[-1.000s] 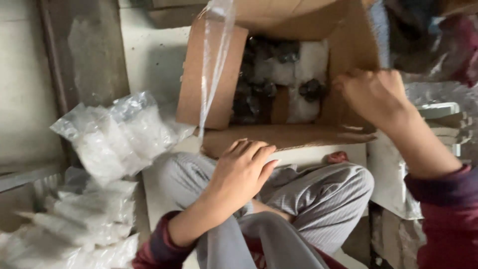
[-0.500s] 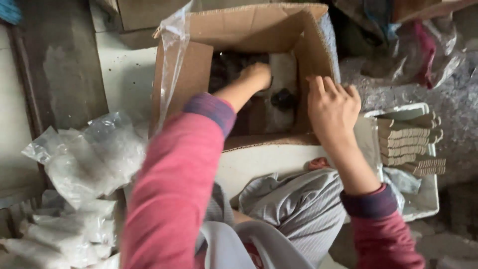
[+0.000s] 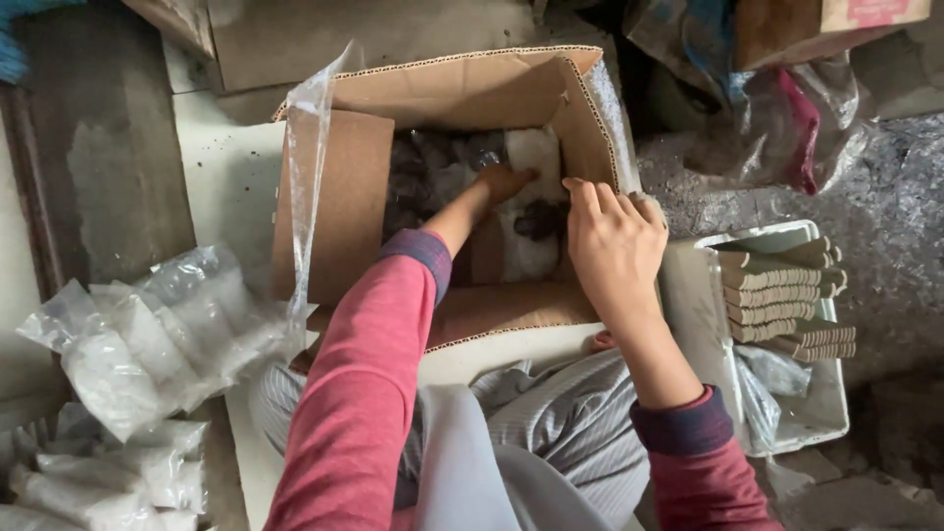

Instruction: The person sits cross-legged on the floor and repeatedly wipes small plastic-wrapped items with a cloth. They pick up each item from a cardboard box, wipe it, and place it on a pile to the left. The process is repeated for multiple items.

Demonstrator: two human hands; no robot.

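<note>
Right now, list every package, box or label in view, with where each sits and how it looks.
Open brown corrugated cardboard box: centre, flaps up, clear plastic strip on its left edge; the left hand reaches inside, the right hand rests at its right wall.
Clear plastic bags of white contents: piled at lower left.
White plastic tray: right, holding stacked brown cardboard pieces.
Brown carton with a pink label: top right corner.

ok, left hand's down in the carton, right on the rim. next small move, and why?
Probably close the left hand on one of the dark parts and lift it out. It already reaches deep into the open cardboard box, fingertips at the white wrapping among the parts, while the right hand rests on the box's right wall, seemingly steadying it. Whether anything is gripped yet cannot be told.
</note>
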